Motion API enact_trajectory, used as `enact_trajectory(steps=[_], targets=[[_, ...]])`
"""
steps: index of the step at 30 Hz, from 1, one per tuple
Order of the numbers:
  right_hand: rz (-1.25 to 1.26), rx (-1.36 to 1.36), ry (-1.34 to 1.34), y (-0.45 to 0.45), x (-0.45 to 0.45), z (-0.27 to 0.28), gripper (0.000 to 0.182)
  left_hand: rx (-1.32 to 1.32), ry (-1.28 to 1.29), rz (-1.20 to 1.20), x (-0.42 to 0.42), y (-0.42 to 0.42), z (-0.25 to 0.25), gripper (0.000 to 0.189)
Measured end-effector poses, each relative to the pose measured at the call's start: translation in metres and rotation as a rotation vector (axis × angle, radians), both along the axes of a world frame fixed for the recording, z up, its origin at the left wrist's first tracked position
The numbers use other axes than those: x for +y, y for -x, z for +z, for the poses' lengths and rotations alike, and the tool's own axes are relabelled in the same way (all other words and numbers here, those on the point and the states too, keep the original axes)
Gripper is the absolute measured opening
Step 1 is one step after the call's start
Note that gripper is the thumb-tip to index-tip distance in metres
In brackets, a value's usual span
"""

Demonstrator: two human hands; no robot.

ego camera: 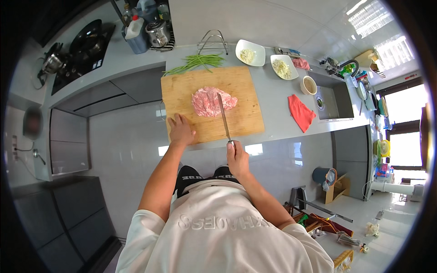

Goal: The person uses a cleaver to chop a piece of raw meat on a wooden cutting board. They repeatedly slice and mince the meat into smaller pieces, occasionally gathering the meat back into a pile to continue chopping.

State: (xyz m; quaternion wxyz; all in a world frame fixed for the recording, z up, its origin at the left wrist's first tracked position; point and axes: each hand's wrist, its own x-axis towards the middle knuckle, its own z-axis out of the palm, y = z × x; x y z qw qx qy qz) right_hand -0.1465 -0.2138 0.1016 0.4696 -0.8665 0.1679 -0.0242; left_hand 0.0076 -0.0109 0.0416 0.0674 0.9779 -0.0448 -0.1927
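Note:
Pink minced meat [206, 102] lies as a flattened mound in the middle of a wooden cutting board [239, 119]. My right hand [237, 157] grips the handle of a kitchen knife [225, 121] at the board's near edge. The blade points away from me, and its tip reaches over the right part of the meat. My left hand [181, 130] rests on the board's near left corner with fingers apart, holding nothing. It is clear of the meat.
Long green beans [201, 61] lie behind the board. Two white bowls, one with pale chopped bits [251, 61] and another [283, 66], stand at the back right. A red cloth [301, 112] lies left of the sink [329, 102], near a small cup [308, 85].

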Motion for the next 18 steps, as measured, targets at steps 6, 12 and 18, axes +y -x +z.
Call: enact_trajectory(steps=[6, 12, 18], targets=[[-0.136, 0.246, -0.218, -0.004, -0.007, -0.006, 0.038, 0.022, 0.053, 0.031, -0.009, 0.007, 0.009, 0.104], [-0.056, 0.223, -0.101, -0.002, -0.006, -0.024, 0.037, -0.037, -0.069, -0.086, -0.010, 0.003, -0.002, 0.103], [-0.056, -0.063, 0.037, 0.010, 0.006, -0.013, 0.043, -0.013, 0.016, -0.003, -0.009, 0.003, -0.008, 0.102]])
